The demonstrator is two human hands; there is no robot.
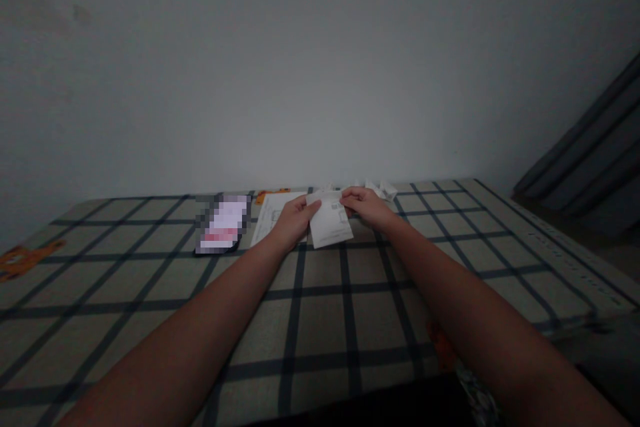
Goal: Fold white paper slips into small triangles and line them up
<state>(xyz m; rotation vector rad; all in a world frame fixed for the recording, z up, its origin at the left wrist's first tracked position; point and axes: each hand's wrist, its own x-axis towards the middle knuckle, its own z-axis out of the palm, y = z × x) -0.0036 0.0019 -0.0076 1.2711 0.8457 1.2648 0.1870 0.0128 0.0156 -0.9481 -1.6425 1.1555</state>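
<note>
A white sheet of paper [327, 227] with faint printed drawings is held up between my two hands above the checked cloth. My left hand [295, 219] pinches its left edge, thumb on the front. On the opposite edge, near the upper corner, my right hand [367, 205] is closed with thumb and fingers together. Partly behind my left hand lies another printed sheet [267, 217], flat on the cloth. Just beyond my right hand sit some crumpled white papers [383, 191], partly hidden.
A phone [223, 223] with a lit, blurred screen lies to the left. The checked tablecloth [320, 320] with orange figures covers the table. A plain wall [320, 67] rises behind it, and a dark curtain [590, 140] hangs at the right.
</note>
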